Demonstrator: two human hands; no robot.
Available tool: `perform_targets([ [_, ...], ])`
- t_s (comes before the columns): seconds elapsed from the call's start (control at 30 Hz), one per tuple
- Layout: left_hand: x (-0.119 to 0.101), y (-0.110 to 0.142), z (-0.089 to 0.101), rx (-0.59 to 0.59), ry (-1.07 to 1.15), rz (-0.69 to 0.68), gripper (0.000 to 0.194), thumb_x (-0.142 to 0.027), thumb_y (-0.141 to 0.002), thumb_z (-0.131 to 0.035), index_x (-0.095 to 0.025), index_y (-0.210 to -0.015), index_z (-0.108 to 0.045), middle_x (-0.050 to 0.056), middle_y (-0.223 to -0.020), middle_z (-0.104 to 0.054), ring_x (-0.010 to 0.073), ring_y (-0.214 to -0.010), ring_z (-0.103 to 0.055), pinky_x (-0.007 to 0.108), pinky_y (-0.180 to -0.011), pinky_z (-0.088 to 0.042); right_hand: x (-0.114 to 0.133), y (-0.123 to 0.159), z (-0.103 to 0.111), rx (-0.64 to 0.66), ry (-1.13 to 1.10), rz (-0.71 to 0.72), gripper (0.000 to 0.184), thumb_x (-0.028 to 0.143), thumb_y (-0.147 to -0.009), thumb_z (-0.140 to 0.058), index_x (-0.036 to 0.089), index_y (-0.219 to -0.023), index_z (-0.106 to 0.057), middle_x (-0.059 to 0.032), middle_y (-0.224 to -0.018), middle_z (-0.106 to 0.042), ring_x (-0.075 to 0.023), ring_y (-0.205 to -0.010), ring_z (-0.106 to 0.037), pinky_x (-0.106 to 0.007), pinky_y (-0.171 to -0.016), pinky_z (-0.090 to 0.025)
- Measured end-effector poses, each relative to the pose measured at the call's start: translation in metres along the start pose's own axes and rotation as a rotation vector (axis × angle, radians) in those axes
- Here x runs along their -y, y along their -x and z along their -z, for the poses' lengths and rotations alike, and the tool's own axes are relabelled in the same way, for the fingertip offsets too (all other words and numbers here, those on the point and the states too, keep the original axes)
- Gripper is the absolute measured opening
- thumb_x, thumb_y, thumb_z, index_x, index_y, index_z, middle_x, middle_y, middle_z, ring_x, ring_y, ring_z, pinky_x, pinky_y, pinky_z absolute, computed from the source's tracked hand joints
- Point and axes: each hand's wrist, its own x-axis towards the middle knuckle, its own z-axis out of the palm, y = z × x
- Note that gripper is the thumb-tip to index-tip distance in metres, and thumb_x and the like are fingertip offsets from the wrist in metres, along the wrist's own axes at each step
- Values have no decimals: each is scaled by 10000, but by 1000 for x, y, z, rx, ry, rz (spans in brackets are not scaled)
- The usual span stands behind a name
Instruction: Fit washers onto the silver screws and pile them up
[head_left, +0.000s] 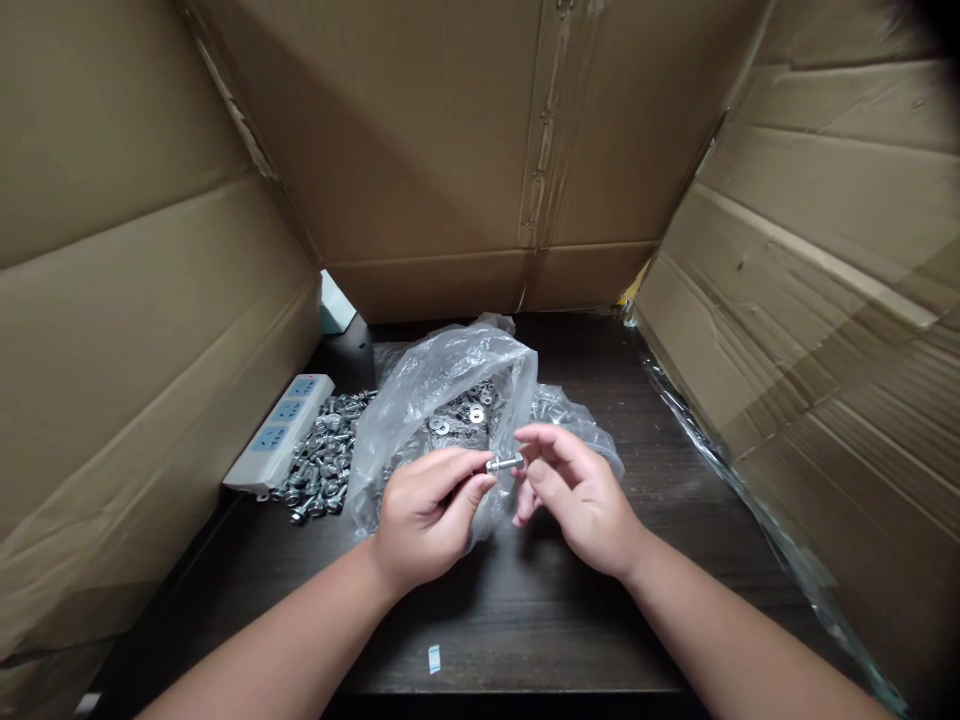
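A small silver bolt (506,463) lies sideways between my hands, with what looks like a washer or nut near its left end. My left hand (427,515) pinches that left end between thumb and forefinger. Around the bolt's right end curves my right hand (585,500), its fingers apart; whether a fingertip touches the metal I cannot tell. Behind both hands stands a clear plastic bag (442,365), its mouth towards me, with loose washers (477,413) inside. A second clear bag (581,415) of metal parts sits to the right, partly hidden by my right hand.
At the left, a pile of bolts (319,460) lies against a white power strip (255,470). Cardboard walls (435,150) enclose the dark table (525,640) on three sides. A small white and blue scrap (434,659) lies near the front edge.
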Motion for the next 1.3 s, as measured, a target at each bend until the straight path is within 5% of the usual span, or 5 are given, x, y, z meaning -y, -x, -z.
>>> perform_targets([
  [0.53,1,1,2,34,-13,-135,309,-42,-813,-608,-150,-1099,-650,73,-825,-684,122,-689,-642,210,-618,-545,3,-4,5,70,-418,-277,207,253,-728,-797,137,-866,-693,29,-599,-605,-71,-438,-529,-222,-431,-518],
  [0.77,1,2,1,50,-15,-129,286,-49,-815,-607,-148,-1079,-658,70,-809,-684,118,-677,-642,202,-614,-544,3,-7,1,92,-376,-428,476,553,-836,-618,103,-682,-625,20,-491,-543,-70,-321,-464,-201,-304,-456],
  [0.9,0,2,0,43,-22,-110,261,-63,-820,-608,-154,-1058,-667,66,-799,-688,118,-668,-643,203,-607,-541,2,-7,3,15,-281,-359,500,604,-860,-543,114,-797,-624,0,-609,-595,-94,-374,-550,-227,-353,-500],
  [1.1,-1,-1,-1,6,11,-13,194,-84,-815,-635,-159,-983,-695,42,-747,-686,107,-624,-630,199,-587,-525,7,-3,3,2,-196,-135,369,329,-794,-732,202,-1108,-587,-10,-872,-633,-106,-517,-638,-269,-509,-564],
  [1.3,1,-1,-2,1,58,150,101,-145,-831,-645,-164,-899,-717,36,-728,-695,122,-625,-647,220,-591,-529,7,-3,1,-31,-110,-81,246,286,-784,-737,176,-990,-660,-13,-812,-665,-114,-523,-642,-265,-517,-543],
])
